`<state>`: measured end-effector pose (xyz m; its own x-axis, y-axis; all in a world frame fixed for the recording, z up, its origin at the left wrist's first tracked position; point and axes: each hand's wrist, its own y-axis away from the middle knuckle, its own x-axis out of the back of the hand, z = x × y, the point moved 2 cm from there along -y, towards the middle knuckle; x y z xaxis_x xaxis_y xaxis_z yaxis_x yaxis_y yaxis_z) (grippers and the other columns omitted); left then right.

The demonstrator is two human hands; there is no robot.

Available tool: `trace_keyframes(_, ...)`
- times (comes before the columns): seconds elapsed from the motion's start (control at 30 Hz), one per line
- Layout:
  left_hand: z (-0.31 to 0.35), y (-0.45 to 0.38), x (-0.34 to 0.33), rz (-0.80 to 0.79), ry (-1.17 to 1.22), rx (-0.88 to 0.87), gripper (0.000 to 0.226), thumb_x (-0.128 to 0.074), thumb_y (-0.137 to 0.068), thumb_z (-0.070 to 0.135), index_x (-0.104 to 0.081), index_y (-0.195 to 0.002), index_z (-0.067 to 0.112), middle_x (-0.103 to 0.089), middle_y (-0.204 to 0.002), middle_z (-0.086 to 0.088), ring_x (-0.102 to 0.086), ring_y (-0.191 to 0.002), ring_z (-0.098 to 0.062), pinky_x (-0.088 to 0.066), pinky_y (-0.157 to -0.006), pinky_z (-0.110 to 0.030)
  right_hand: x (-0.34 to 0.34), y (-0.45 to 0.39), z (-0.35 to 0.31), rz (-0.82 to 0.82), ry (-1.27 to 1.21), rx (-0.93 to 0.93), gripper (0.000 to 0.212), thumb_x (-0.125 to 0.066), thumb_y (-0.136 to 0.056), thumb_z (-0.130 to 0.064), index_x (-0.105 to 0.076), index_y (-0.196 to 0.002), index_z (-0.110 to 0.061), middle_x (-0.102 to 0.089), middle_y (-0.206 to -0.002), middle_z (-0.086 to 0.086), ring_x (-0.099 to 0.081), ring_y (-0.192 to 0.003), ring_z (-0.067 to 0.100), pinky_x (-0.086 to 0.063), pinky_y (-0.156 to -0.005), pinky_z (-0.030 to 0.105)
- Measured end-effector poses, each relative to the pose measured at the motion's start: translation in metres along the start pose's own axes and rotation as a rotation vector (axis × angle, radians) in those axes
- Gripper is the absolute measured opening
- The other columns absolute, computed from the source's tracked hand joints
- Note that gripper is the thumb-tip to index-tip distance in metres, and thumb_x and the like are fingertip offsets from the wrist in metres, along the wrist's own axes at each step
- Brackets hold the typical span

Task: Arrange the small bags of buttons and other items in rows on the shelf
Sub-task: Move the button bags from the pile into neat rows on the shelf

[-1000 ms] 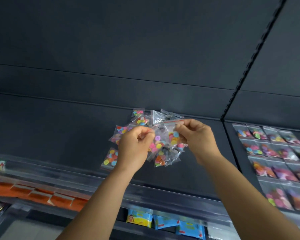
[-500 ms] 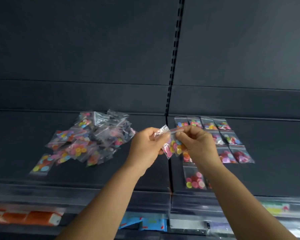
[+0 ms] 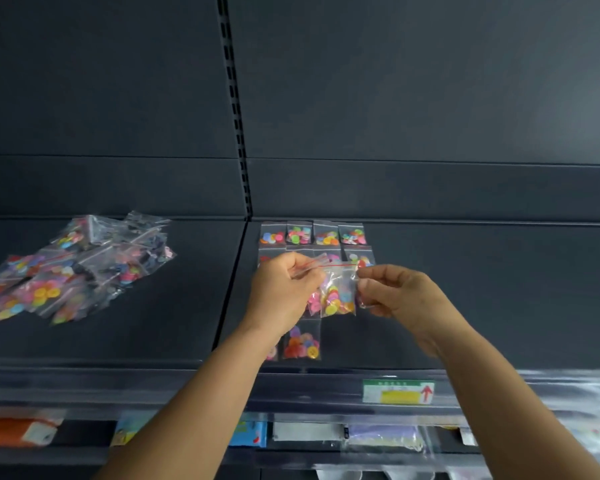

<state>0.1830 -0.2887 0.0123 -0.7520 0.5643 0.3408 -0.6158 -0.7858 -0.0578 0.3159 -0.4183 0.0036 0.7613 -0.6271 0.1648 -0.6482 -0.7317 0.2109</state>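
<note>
Holding a small clear zip bag of mixed coloured buttons [image 3: 338, 294] up between my two hands, I have it hanging just above the dark grey shelf [image 3: 482, 292]. My left hand [image 3: 283, 294] has its fingers [image 3: 307, 271] pinched shut on the bag's top left corner by the thin red seal line, and there seems to be a second bag with pink buttons [image 3: 314, 303] tucked partly behind that hand; whether I am gripping that one too I cannot tell. My right hand [image 3: 392, 292] pinches the bag's right edge between thumb and forefinger, the other fingers curled loosely below.

Behind the held bag, on the right section of the shelf, lie the laid-out rows of clear button bags [image 3: 312, 233]: four side by side along the back, a second row just in front of them mostly hidden by my hands, and one bag of red, orange and purple buttons [image 3: 302, 342] lying nearer the front edge under my left wrist. On the left section, well apart from the rows, sits a loose heap of clear bags of coloured buttons [image 3: 77, 268], overlapping each other in no order. A slotted black upright [image 3: 236, 109] divides the two back panels. On the shelf's clear front rail there is a green and yellow price label with a red arrow [image 3: 398, 392], and blurred packets show on the level below
</note>
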Motion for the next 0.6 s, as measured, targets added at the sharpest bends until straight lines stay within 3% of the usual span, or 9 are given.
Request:
trace_keyframes(0.1,0.003,0.007,-0.02,-0.076,-0.049,-0.016,0.013,-0.068,-0.083,0.023,-0.068,-0.096,0.019,-0.07,-0.093,0.012,-0.064,-0.085,-0.001,-0.051,-0.076,-0.018,0.007,0.003,0.005,-0.03,-0.005,-0.003,0.009,-0.069,-0.084,-0.026,-0.072,-0.086,-0.018,-0.074,-0.082,0.001,-0.068,-0.075,0.013,-0.055,-0.068,0.025)
trace_keyframes(0.23,0.006,0.009,-0.027,-0.123,-0.115,-0.03,0.02,-0.062,-0.088,0.032,-0.07,-0.1,0.019,-0.07,-0.09,0.01,-0.063,-0.079,-0.003,-0.053,-0.074,-0.024,0.026,0.005,0.01,0.08,-0.018,0.006,0.012,-0.065,-0.087,-0.017,-0.069,-0.076,-0.013,-0.071,-0.07,0.004,-0.065,-0.062,0.014,-0.054,-0.06,0.025)
trace_keyframes(0.33,0.002,0.008,-0.022,-0.121,-0.14,-0.019,0.014,-0.061,-0.089,0.031,-0.07,-0.094,0.022,-0.07,-0.086,0.011,-0.064,-0.079,-0.003,-0.051,-0.072,-0.021,0.037,0.008,0.017,0.109,0.054,-0.002,0.014,-0.063,-0.089,-0.013,-0.068,-0.076,-0.012,-0.068,-0.064,0.002,-0.061,-0.057,0.012,-0.051,-0.059,0.027)
trace_keyframes(0.43,-0.005,0.014,-0.029,-0.227,-0.244,-0.01,0.007,-0.062,-0.089,0.029,-0.068,-0.089,0.026,-0.069,-0.085,0.014,-0.064,-0.08,-0.001,-0.047,-0.068,-0.015,0.04,0.01,0.023,0.079,0.112,-0.034,0.013,-0.063,-0.089,-0.014,-0.069,-0.077,-0.013,-0.069,-0.068,0.008,-0.061,-0.057,0.014,-0.053,-0.057,0.026)
trace_keyframes(0.53,-0.01,0.021,-0.038,-0.251,-0.376,-0.053,0.008,-0.063,-0.088,0.027,-0.067,-0.094,0.024,-0.068,-0.091,0.014,-0.062,-0.083,-0.001,-0.041,-0.066,-0.008,0.033,0.011,0.027,0.056,0.248,-0.021,0.01,-0.065,-0.087,-0.017,-0.068,-0.077,-0.016,-0.068,-0.066,0.003,-0.061,-0.056,0.012,-0.054,-0.055,0.026)
trace_keyframes(0.6,-0.01,0.024,-0.039,-0.203,-0.522,-0.121,0.022,-0.064,-0.087,0.027,-0.065,-0.108,0.022,-0.065,-0.103,0.01,-0.06,-0.09,-0.004,-0.042,-0.072,-0.01,0.028,0.011,0.027,0.092,0.434,0.042,0.002,-0.066,-0.085,-0.02,-0.066,-0.085,-0.019,-0.07,-0.076,-0.001,-0.063,-0.065,0.014,-0.053,-0.06,0.026)
